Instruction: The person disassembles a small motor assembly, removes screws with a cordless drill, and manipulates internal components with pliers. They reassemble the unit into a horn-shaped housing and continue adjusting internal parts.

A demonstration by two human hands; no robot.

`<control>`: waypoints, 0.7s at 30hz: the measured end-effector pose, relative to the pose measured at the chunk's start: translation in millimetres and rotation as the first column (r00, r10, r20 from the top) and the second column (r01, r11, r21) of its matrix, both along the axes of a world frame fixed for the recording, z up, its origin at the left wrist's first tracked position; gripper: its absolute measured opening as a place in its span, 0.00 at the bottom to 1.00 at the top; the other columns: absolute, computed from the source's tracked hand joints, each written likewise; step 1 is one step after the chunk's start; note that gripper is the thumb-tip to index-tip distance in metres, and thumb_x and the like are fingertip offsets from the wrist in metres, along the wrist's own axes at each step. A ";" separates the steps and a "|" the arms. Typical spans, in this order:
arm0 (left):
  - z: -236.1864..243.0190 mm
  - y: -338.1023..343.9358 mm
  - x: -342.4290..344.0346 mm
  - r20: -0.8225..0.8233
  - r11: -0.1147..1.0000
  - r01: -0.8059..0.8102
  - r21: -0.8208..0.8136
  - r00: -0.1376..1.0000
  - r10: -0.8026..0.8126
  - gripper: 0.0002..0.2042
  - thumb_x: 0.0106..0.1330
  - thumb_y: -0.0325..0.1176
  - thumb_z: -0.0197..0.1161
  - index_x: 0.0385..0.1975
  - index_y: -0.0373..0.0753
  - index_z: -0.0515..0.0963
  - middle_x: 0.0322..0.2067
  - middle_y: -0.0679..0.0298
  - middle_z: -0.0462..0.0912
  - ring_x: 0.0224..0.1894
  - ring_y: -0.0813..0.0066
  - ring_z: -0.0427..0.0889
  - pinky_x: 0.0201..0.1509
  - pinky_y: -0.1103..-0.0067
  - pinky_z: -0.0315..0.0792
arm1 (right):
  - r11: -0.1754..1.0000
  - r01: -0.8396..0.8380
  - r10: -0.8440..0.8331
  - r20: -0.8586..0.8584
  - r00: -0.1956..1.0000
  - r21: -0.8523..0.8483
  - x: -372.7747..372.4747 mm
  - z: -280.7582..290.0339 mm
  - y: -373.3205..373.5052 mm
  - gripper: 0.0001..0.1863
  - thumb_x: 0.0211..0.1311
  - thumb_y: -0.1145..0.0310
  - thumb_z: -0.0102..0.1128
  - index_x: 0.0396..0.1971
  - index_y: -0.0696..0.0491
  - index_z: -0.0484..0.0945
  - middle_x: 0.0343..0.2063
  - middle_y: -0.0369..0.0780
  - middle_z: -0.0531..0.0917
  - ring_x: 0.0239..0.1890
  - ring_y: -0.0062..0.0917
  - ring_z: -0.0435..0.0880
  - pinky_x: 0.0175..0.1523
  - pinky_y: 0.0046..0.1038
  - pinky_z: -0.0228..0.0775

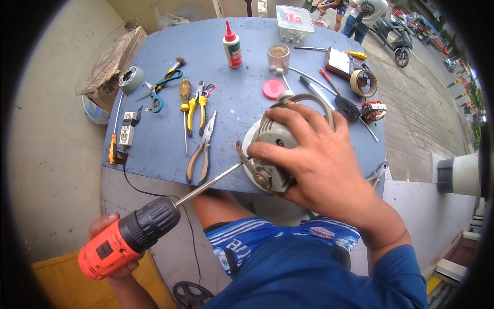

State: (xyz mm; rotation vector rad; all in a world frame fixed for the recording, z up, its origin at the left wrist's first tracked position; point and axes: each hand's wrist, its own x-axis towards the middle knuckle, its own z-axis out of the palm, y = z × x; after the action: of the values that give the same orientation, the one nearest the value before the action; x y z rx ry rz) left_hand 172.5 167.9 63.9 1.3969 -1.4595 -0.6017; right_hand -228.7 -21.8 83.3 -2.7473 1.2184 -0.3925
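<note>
One orange drill (105,250): left of the motor housing (276,132), left hand (123,269) fingers clamped on it
Long bit (211,181): tip's right by the motor housing
Right hand (325,159): fingers clamped over the motor housing, tabletop (159,139) underneath

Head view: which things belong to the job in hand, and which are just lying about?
In use:
vented motor housing, held by the right hand
orange-and-black cordless drill, in the left hand
long driver bit, tip at the housing

Seemingly lying about (any could be needed later):
long-nose pliers
yellow-handled screwdriver
red-capped bottle
pink lid
</note>
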 end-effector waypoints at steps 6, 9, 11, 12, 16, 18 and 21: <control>5.2 -12.6 -11.4 -0.010 0.999 0.047 0.013 0.999 -0.047 0.40 0.57 0.41 0.88 0.63 0.28 0.72 0.41 0.58 0.87 0.42 0.75 0.87 0.47 0.80 0.81 | 1.000 0.005 -0.005 0.004 1.000 0.007 -0.8 -0.4 0.5 0.35 0.44 0.63 0.82 0.58 0.28 0.83 0.68 0.38 0.75 0.74 0.41 0.70 0.66 0.65 0.60; 11.8 -13.3 -6.5 -0.020 0.987 0.154 0.037 0.988 -0.154 0.36 0.61 0.33 0.82 0.65 0.30 0.69 0.45 0.52 0.87 0.44 0.69 0.89 0.48 0.74 0.85 | 1.000 0.000 0.000 0.001 1.000 -0.005 0.1 -0.3 0.1 0.37 0.44 0.63 0.82 0.60 0.30 0.81 0.68 0.38 0.75 0.74 0.41 0.71 0.66 0.64 0.60; 14.8 -9.8 3.3 0.026 0.971 0.235 0.049 0.971 -0.236 0.32 0.64 0.23 0.74 0.67 0.33 0.67 0.49 0.46 0.86 0.47 0.59 0.91 0.49 0.67 0.90 | 1.000 0.002 -0.002 0.001 1.000 -0.003 0.5 -0.3 -0.5 0.39 0.45 0.62 0.82 0.63 0.33 0.79 0.68 0.38 0.76 0.74 0.41 0.71 0.66 0.62 0.60; 15.8 -7.1 9.4 -0.046 0.955 0.290 0.058 0.957 -0.288 0.31 0.66 0.19 0.71 0.68 0.33 0.66 0.50 0.43 0.86 0.48 0.56 0.91 0.49 0.65 0.91 | 1.000 0.010 -0.010 0.003 1.000 0.005 0.6 0.0 -0.7 0.40 0.45 0.62 0.82 0.64 0.36 0.78 0.68 0.38 0.76 0.74 0.40 0.71 0.66 0.61 0.60; 6.2 10.3 16.5 -0.369 0.991 0.074 0.107 0.929 -0.030 0.22 0.72 0.23 0.68 0.63 0.28 0.69 0.40 0.52 0.84 0.33 0.70 0.85 0.37 0.77 0.84 | 0.999 0.029 -0.029 -0.012 1.000 0.017 0.9 0.4 -2.1 0.42 0.48 0.60 0.81 0.67 0.45 0.73 0.67 0.38 0.77 0.73 0.39 0.72 0.65 0.53 0.61; 4.9 13.9 11.6 -0.331 0.989 -0.039 0.144 0.940 0.085 0.20 0.73 0.24 0.68 0.60 0.26 0.71 0.35 0.58 0.83 0.26 0.79 0.82 0.31 0.83 0.79 | 0.999 0.032 -0.032 0.002 1.000 0.007 1.3 0.3 -2.6 0.42 0.49 0.59 0.80 0.67 0.47 0.74 0.66 0.38 0.78 0.72 0.38 0.73 0.65 0.51 0.61; 15.7 6.0 -2.4 -0.020 0.994 -0.074 0.075 0.997 0.076 0.21 0.71 0.25 0.71 0.59 0.27 0.72 0.35 0.59 0.82 0.28 0.80 0.82 0.31 0.83 0.78 | 0.999 0.034 -0.034 0.009 0.999 0.001 1.2 -0.5 -3.2 0.42 0.49 0.58 0.80 0.66 0.47 0.74 0.65 0.37 0.78 0.71 0.38 0.74 0.64 0.48 0.62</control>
State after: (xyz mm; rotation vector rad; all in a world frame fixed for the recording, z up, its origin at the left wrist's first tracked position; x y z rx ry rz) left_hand 170.1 174.0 79.7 1.4911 -1.3721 -0.6279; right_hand -227.4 -25.0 82.8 -2.7239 1.2649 -0.4072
